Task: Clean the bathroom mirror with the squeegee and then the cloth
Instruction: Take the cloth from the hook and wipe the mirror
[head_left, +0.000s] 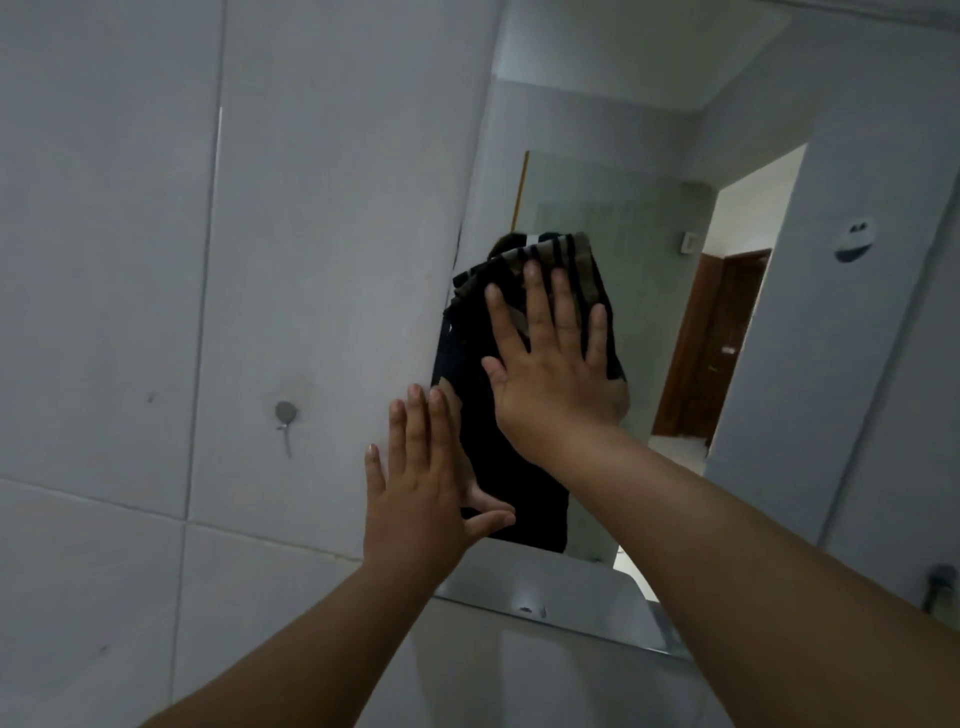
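The bathroom mirror (675, 332) hangs on the tiled wall and fills the right half of the view. A dark striped cloth (566, 260) lies flat against the glass near the mirror's left edge. My right hand (550, 374) presses on the cloth with its fingers spread, palm flat. My left hand (415, 488) rests open on the wall at the mirror's left edge, fingers up, thumb touching the glass. No squeegee is in view. The reflection shows a dark-clothed person behind the cloth.
Grey wall tiles (156, 260) fill the left side, with a small metal hook (285, 415) low on them. A doorway and a brown door (717, 343) appear in the reflection. A white ledge (545, 587) runs under the mirror's lower edge.
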